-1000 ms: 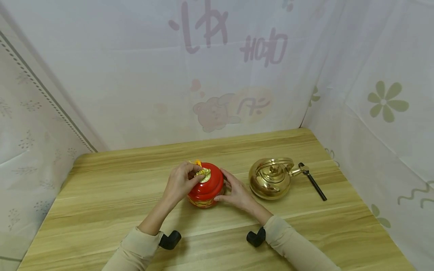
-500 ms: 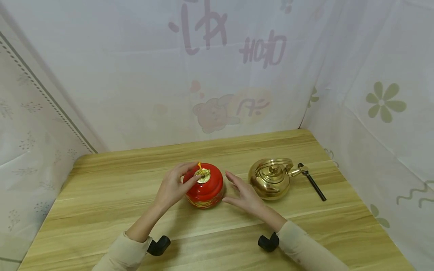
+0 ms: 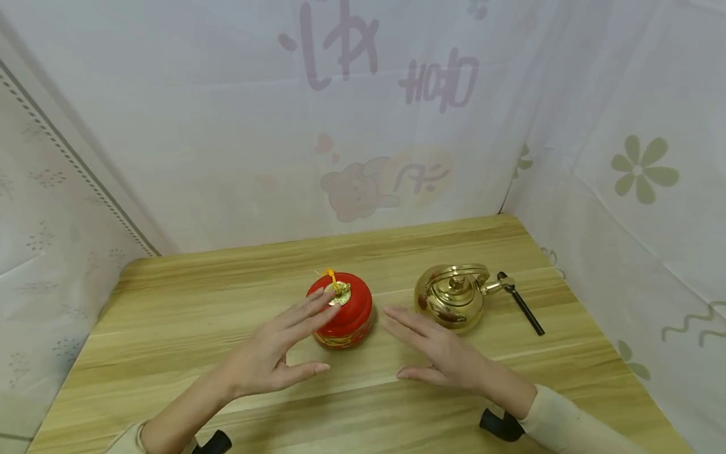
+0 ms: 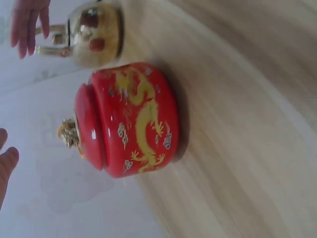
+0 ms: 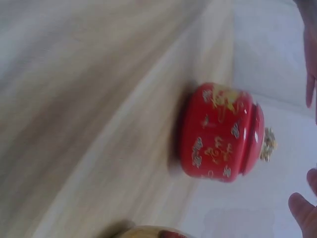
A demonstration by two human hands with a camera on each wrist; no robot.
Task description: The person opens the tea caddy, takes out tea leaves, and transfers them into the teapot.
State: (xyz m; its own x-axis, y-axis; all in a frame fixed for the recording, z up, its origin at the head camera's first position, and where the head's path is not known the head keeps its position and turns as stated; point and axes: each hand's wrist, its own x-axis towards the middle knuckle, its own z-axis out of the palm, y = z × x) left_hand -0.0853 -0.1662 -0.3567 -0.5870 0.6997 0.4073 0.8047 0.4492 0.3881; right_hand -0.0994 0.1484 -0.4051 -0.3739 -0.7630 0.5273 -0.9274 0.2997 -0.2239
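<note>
A red lidded jar with gold dragon patterns and a gold knob stands on the wooden table; it also shows in the left wrist view and the right wrist view. My left hand hovers just left of and in front of the jar, fingers straight, holding nothing. My right hand hovers to the jar's right, fingers spread, holding nothing. A gold kettle stands right of the jar.
The kettle has a black handle pointing right. White printed cloth walls the table at the back and on both sides. Bare wood lies left of the jar and along the front edge.
Both hands have let go of the red jar and pulled back toward me, fingers now straight. The jar stays where it was with its lid on.
</note>
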